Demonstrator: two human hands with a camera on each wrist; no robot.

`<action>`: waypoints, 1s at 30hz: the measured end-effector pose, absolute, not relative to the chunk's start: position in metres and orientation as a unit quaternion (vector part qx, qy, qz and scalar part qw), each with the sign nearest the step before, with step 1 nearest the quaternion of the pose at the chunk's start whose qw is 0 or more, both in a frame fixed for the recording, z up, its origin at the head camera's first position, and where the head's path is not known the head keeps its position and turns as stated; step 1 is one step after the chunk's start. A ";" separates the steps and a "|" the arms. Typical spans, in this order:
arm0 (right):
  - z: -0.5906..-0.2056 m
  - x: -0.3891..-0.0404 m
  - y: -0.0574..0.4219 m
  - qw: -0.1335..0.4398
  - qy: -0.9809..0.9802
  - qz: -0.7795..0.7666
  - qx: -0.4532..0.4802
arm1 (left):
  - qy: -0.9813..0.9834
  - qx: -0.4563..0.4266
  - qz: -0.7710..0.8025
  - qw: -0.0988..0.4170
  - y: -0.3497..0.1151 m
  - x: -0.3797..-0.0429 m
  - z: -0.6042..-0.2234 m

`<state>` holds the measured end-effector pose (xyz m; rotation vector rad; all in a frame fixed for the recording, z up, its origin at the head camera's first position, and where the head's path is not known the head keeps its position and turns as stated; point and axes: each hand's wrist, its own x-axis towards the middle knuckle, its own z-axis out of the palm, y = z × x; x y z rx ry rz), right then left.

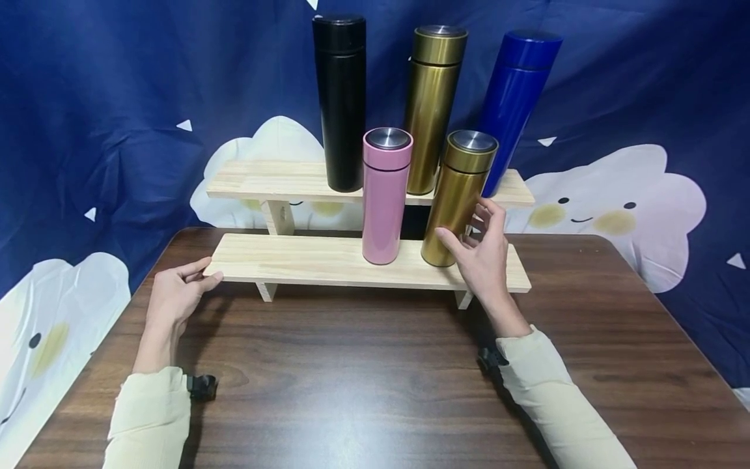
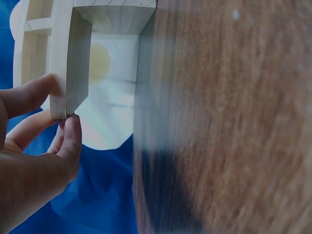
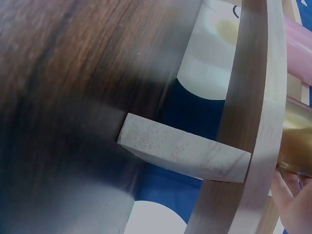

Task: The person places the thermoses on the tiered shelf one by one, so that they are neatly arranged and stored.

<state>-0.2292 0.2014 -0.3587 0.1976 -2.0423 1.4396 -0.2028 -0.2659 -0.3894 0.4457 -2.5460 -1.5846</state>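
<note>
A two-tier wooden shelf (image 1: 310,260) of pale boards stands on the table. My left hand (image 1: 174,294) pinches the left end of its lower board, thumb and fingers at the corner, as the left wrist view also shows. On that board, toward the right, is a shorter gold thermos bottle (image 1: 456,205) with a steel-topped lid. My right hand (image 1: 485,254) holds it low down, thumb at the front and fingers on its right side. A pink thermos bottle (image 1: 384,202) stands upright to its left. In the right wrist view only some fingers (image 3: 292,200) show, beneath the gold bottle (image 3: 298,144).
On the upper board (image 1: 263,179) stand a tall black bottle (image 1: 342,111), a tall gold bottle (image 1: 435,98) and a blue bottle (image 1: 518,98). The brown wooden table (image 1: 340,378) extends in front. A blue curtain (image 1: 117,98) with cloud faces hangs behind.
</note>
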 end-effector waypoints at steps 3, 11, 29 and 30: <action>-0.360 -0.229 0.201 0.311 -0.774 0.546 0.076 | -0.840 0.147 -0.519 0.056 -0.266 -0.202 -0.390; -0.358 -0.226 0.204 0.306 -0.780 0.542 0.069 | -0.838 0.143 -0.525 0.049 -0.265 -0.204 -0.393; -0.351 -0.221 0.225 0.329 -0.826 0.443 0.111 | -0.896 0.074 -0.421 0.117 -0.260 -0.198 -0.385; -0.351 -0.221 0.226 0.327 -0.831 0.436 0.109 | -0.904 0.062 -0.403 0.129 -0.259 -0.198 -0.384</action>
